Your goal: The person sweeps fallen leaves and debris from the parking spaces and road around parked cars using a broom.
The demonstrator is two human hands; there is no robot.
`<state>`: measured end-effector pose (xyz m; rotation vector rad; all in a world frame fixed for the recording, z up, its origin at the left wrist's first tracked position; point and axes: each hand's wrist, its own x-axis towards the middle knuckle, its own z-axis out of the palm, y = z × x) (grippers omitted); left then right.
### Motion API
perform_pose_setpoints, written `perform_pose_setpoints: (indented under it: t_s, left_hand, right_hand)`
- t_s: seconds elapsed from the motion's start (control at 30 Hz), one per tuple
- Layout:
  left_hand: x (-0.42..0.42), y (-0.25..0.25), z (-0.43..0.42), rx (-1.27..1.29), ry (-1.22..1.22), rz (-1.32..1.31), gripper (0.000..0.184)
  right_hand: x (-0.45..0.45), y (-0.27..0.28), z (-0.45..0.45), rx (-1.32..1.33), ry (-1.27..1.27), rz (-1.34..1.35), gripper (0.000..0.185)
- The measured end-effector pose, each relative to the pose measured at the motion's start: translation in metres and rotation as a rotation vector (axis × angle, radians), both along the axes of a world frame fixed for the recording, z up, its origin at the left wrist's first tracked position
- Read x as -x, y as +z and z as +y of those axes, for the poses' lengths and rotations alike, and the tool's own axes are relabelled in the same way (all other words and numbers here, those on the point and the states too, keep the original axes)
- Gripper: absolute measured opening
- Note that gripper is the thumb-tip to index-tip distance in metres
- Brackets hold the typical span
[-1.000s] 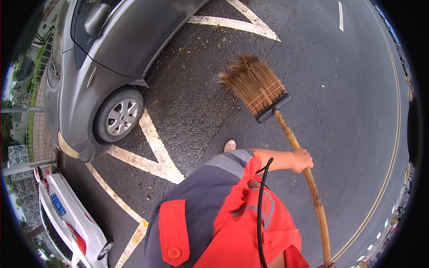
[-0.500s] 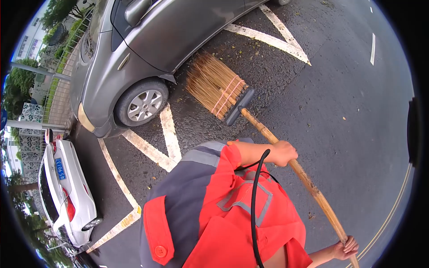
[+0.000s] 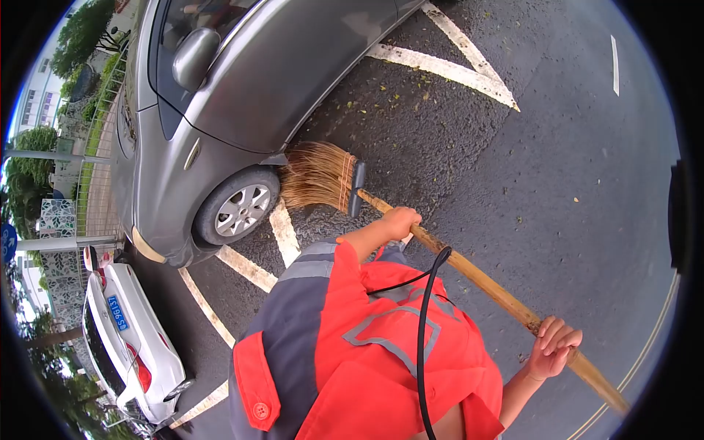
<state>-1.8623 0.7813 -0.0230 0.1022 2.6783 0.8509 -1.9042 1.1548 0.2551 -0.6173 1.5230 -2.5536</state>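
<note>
A straw broom (image 3: 317,176) with a bamboo-like wooden handle (image 3: 480,279) slants across the view. Its bristles, bound with pinkish string near a dark grey head piece (image 3: 357,189), bend on the wet asphalt beside the grey car's front wheel (image 3: 242,204). Closed around the upper-left part of the handle, close to the broom head, is my left hand (image 3: 402,222). My right hand (image 3: 554,346) grips the handle farther down, with a length of it sticking out past the fist.
The grey car (image 3: 293,66) stands close along the upper left. A white car (image 3: 136,337) is parked at lower left. White painted lines (image 3: 455,70) and scattered leaves mark the asphalt (image 3: 557,198). A black cable (image 3: 422,345) hangs before my red-orange jacket (image 3: 400,381).
The broom head has swept left and toward the front wheel, and its bristles now bend. Both hands have moved up and left in view with the handle.
</note>
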Motion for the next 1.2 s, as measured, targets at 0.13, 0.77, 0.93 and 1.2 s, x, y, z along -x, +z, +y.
perform_pose_setpoints:
  t_s: [0.13,0.77,0.93,1.2]
  left_hand:
    - [0.047,-0.007,0.002,0.002,-0.159,-0.037,0.014]
    - [-0.003,0.079,0.144,-0.204,-0.795,0.084,0.012]
    - [0.011,0.037,0.056,0.060,-0.429,-0.307,0.015]
    - [0.053,-0.048,-0.057,0.173,-0.235,-0.215,0.014]
  right_hand:
    - [-0.051,0.005,-0.010,-0.067,-0.262,0.005,0.025]
    - [-0.193,-0.024,0.235,0.428,-0.669,-0.051,0.019]
    - [-0.083,-0.093,0.121,0.338,-0.484,-0.184,0.015]
    - [-0.025,-0.086,-0.045,0.181,-0.286,-0.227,0.023]
